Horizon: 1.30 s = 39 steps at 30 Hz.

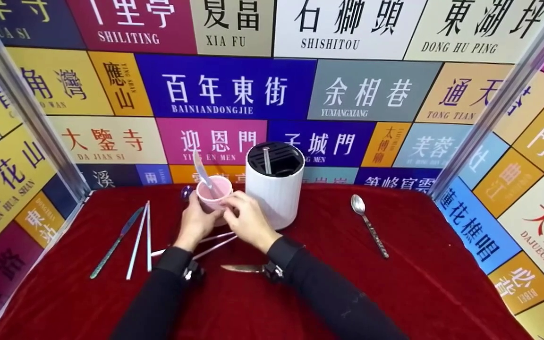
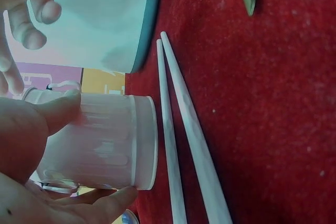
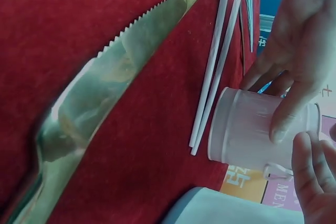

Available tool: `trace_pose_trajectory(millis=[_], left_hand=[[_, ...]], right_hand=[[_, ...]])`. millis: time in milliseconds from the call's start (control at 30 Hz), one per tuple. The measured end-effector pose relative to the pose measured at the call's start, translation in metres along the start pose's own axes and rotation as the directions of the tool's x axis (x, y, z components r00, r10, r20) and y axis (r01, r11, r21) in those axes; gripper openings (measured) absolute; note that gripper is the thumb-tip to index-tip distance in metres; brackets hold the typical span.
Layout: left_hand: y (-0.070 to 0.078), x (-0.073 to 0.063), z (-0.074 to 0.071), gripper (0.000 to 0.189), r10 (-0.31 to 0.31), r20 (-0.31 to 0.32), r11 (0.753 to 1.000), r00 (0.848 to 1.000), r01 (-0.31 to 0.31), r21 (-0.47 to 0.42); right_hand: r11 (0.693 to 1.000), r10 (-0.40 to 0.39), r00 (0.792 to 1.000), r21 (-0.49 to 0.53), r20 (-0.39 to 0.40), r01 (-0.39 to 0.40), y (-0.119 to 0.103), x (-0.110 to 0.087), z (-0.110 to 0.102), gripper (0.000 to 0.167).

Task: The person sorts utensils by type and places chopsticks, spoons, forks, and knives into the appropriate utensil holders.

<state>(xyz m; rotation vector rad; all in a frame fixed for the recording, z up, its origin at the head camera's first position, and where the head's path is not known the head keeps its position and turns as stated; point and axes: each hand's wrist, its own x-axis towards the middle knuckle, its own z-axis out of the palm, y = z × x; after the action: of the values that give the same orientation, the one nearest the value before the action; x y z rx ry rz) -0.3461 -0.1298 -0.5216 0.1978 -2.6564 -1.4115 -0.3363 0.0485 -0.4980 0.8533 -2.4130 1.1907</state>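
My left hand grips a small pink cup, thumb on one side of its wall and fingers on the other. The cup has small loops on its sides, and a pale flat utensil leans out of its mouth. At the cup's right side is my right hand, its loosely bent fingers right at the rim. Close by on the right stands a white cutlery holder with a black slotted top and one handle sticking up from it. Two pale chopsticks lie beside the cup's base.
A serrated knife lies near my right wrist. Further left are another knife and a pair of chopsticks. A spoon with a patterned handle lies at right on the red cloth. Panels with lettering surround the table.
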Motion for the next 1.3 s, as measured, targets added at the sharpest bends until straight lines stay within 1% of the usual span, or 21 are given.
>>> trace_pose_trajectory(millis=[200, 367, 500, 667, 800, 900, 967, 1000, 1067, 1133, 1167, 1200, 1233, 1267, 1300], left_hand=[[0.0, 0.001, -0.001, 0.104, -0.01, 0.004, 1.0, 1.0, 0.01, -0.017], [0.0, 0.0, -0.002, 0.102, 0.007, -0.004, 1.0, 1.0, -0.007, -0.03], [0.001, -0.001, -0.003, 0.101, 0.016, -0.011, 0.999, 1.0, -0.017, -0.033], [0.002, -0.001, -0.004, 0.095, 0.026, -0.013, 0.999, 1.0, -0.026, -0.025], [0.002, -0.001, -0.004, 0.092, 0.025, -0.003, 0.999, 1.0, -0.025, -0.027], [0.002, -0.002, -0.005, 0.091, 0.019, 0.002, 1.0, 1.0, -0.019, -0.024], [0.001, -0.003, -0.005, 0.09, 0.018, 0.002, 1.0, 1.0, -0.018, -0.02], [0.001, -0.003, -0.005, 0.09, 0.019, 0.0, 1.0, 1.0, -0.019, -0.018], [0.0, -0.004, -0.006, 0.089, 0.022, -0.004, 1.0, 1.0, -0.022, -0.013], [0.0, -0.005, -0.006, 0.088, 0.03, -0.009, 1.0, 0.999, -0.03, -0.006], [0.0, -0.006, -0.006, 0.088, 0.033, -0.012, 0.999, 0.999, -0.033, -0.005], [0.001, -0.007, -0.006, 0.087, 0.037, -0.016, 0.999, 0.999, -0.037, 0.0], [0.001, -0.007, -0.006, 0.086, 0.041, -0.02, 0.999, 0.999, -0.041, 0.005], [0.001, -0.008, -0.007, 0.085, 0.044, -0.022, 0.999, 0.999, -0.044, 0.008], [0.001, -0.009, -0.007, 0.083, 0.045, -0.024, 0.999, 0.999, -0.045, 0.009]], right_hand=[[0.999, -0.036, 0.994, -0.007, 0.1, 0.037, -0.001, -0.011, -0.014, 0.021], [0.998, -0.053, 0.978, -0.033, 0.202, 0.061, 0.006, -0.022, -0.027, 0.021], [0.996, -0.051, 0.964, -0.062, 0.262, 0.069, 0.013, -0.031, -0.04, 0.02], [0.993, -0.053, 0.949, -0.083, 0.311, 0.083, 0.023, -0.043, -0.061, 0.019], [0.988, -0.029, 0.94, -0.131, 0.339, 0.078, 0.034, -0.052, -0.082, 0.019], [0.979, -0.003, 0.94, -0.191, 0.342, 0.072, 0.045, -0.058, -0.097, 0.019], [0.97, 0.019, 0.943, -0.233, 0.332, 0.062, 0.052, -0.061, -0.107, 0.018], [0.966, 0.034, 0.947, -0.253, 0.319, 0.05, 0.056, -0.063, -0.113, 0.018], [0.958, 0.08, 0.958, -0.286, 0.277, 0.002, 0.063, -0.065, -0.124, 0.016], [0.947, 0.151, 0.964, -0.311, 0.218, -0.078, 0.069, -0.066, -0.136, 0.015], [0.939, 0.193, 0.964, -0.32, 0.184, -0.127, 0.072, -0.066, -0.143, 0.015], [0.929, 0.238, 0.959, -0.324, 0.151, -0.18, 0.076, -0.066, -0.151, 0.016], [0.915, 0.287, 0.951, -0.329, 0.118, -0.235, 0.079, -0.065, -0.158, 0.017], [0.895, 0.331, 0.94, -0.342, 0.085, -0.285, 0.083, -0.065, -0.166, 0.018], [0.874, 0.377, 0.924, -0.351, 0.057, -0.335, 0.087, -0.065, -0.175, 0.02]])
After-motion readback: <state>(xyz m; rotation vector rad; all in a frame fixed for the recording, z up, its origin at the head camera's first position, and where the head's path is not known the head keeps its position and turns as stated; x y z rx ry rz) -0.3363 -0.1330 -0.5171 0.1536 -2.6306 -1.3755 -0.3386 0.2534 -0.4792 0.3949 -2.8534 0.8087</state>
